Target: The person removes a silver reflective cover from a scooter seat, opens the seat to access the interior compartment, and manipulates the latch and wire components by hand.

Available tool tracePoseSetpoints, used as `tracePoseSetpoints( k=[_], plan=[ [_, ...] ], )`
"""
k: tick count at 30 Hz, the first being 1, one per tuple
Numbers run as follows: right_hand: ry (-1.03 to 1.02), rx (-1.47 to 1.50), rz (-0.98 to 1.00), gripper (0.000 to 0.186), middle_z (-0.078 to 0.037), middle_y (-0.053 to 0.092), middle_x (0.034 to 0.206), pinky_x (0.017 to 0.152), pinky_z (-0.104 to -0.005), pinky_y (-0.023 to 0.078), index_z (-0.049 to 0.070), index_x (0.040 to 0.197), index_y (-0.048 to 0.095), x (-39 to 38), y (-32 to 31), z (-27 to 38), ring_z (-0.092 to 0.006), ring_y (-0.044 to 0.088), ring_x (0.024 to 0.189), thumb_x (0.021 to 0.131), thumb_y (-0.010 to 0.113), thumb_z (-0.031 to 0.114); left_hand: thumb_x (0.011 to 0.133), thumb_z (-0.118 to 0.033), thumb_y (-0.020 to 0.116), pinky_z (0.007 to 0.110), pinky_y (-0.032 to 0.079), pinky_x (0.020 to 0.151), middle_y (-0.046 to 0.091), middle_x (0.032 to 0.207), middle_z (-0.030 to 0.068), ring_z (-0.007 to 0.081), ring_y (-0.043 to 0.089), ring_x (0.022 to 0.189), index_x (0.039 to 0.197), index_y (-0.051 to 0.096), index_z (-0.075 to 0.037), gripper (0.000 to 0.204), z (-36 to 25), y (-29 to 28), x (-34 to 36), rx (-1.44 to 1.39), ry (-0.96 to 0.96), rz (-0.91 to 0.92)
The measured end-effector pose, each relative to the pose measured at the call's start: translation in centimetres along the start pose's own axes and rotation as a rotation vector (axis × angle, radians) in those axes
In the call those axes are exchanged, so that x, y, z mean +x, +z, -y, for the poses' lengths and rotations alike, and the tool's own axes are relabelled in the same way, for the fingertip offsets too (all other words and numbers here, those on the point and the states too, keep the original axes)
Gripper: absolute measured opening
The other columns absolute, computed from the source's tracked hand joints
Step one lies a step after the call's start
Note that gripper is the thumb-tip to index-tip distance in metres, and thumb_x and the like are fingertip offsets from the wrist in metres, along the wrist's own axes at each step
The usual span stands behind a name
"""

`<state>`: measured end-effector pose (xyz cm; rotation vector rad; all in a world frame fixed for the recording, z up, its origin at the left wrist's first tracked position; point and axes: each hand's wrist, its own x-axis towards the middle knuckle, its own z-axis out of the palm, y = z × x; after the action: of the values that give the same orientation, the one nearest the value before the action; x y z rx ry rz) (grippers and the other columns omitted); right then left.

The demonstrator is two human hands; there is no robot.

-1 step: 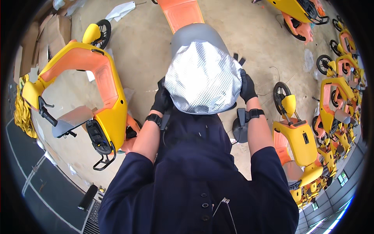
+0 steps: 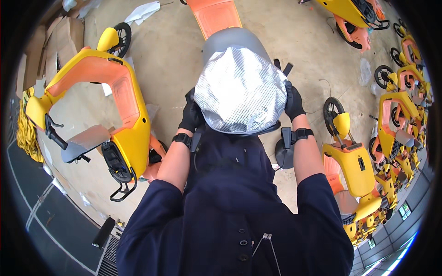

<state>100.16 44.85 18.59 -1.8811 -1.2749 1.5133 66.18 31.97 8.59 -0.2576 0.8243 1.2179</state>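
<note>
The black straps [image 2: 283,68] beyond the fingers of the right hand [image 2: 293,102] are now spread slightly farther out; the grip is otherwise unchanged. Between those fingers and the left hand's [image 2: 190,114], the silver cover [image 2: 241,92] is held, both sets curled closed at its edges, fingertips hidden. Bare floor [image 2: 161,50] is seen around the fingers, flanked by yellow-and-orange scooters [image 2: 357,170].

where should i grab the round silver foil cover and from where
The round silver foil cover is probably best gripped by its left and right edges, from both sides: its broad middle bulges with little to pinch. The black-gloved left hand and black-gloved right hand are at those edges.
</note>
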Motion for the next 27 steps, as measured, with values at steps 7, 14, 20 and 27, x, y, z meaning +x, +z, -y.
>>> tracePoseSetpoints(
  k=[7, 14, 20, 27],
  plan=[
    [-0.026, -0.256, -0.05, 0.061, -0.016, 0.062, 0.082, 0.07, -0.0291, 0.044, -0.004, 0.099, 0.059, 0.7, 0.2, -6.8, -0.0208, 0.057, 0.075, 0.09, 0.033, 0.051, 0.09, -0.031, 0.047, 0.032, 0.04, 0.091, 0.053, 0.115, 0.0086, 0.0193, 0.05, 0.104, 0.128, 0.036, -0.006, 0.047, -0.4, 7.9, -0.8, 0.603, 0.107, -0.222],
    [0.29, 0.088, 0.035, 0.062, -0.011, 0.063, 0.086, 0.07, -0.0284, 0.044, -0.003, 0.098, 0.061, 1.5, 0.2, -7.7, -0.0177, 0.056, 0.076, 0.089, 0.035, 0.054, 0.082, -0.034, 0.056, 0.039, 0.033, 0.1, 0.044, 0.129, 0.0108, 0.0222, 0.042, 0.117, 0.129, 0.038, -0.006, 0.058, 0.8, 1.8, -5.7, 0.15, -0.248, 0.089],
    [0.371, -0.222, -0.039, 0.069, -0.018, 0.062, 0.081, 0.069, -0.0342, 0.044, -0.002, 0.092, 0.061, 1.3, 1.6, -5.4, -0.0276, 0.057, 0.074, 0.088, 0.027, 0.058, 0.084, -0.004, 0.048, 0.03, 0.048, 0.079, 0.057, 0.107, 0.0076, 0.0189, 0.059, 0.091, 0.118, 0.046, -0.006, 0.034, 1.8, 1.8, -3.9, 0.395, -0.189, -0.066],
    [0.41, -0.042, 0.095, 0.071, -0.015, 0.063, 0.089, 0.069, -0.0335, 0.044, -0.005, 0.103, 0.057, 1.5, 0.4, -6.8, -0.0231, 0.057, 0.079, 0.086, 0.033, 0.06, 0.087, -0.009, 0.046, 0.031, 0.048, 0.08, 0.057, 0.108, 0.0089, 0.0191, 0.058, 0.094, 0.118, 0.047, -0.006, 0.031, 3.0, 1.9, -3.0, 0.371, -0.258, -0.189]
  ],
)
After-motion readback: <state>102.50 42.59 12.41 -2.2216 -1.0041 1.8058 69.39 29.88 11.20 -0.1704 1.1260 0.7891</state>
